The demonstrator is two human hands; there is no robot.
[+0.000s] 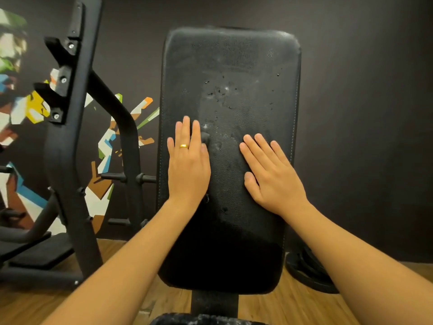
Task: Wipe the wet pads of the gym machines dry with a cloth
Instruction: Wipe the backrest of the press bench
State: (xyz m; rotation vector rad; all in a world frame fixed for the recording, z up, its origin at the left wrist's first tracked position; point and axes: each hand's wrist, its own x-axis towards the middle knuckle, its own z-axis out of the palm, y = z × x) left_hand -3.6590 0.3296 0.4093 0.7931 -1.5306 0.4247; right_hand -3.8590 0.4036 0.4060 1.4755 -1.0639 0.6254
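Pad: black back pad (234, 66) stands straight ahead of the person, its long axis running bottom to top.
Wet area: droplets (220, 90) cluster mid-pad, above and between the hands, with a few more toward the upper right edge.
Left hand: left hand (188, 167) lies flat on the pad's lower left, fingers straight, grasping nothing that shows.
Right hand: right hand (271, 177) lies flat and released on the lower right, fingers angled up and inward.
Nearer: the left fingertips reach higher, so that hand looks closer to the droplets.
Cloth: not plainly visible. A dark lump (205, 137) beside the left forefinger may be cloth under the palm; I cannot tell.
Cut off: seat pad (201, 320) shows only at the bottom edge.
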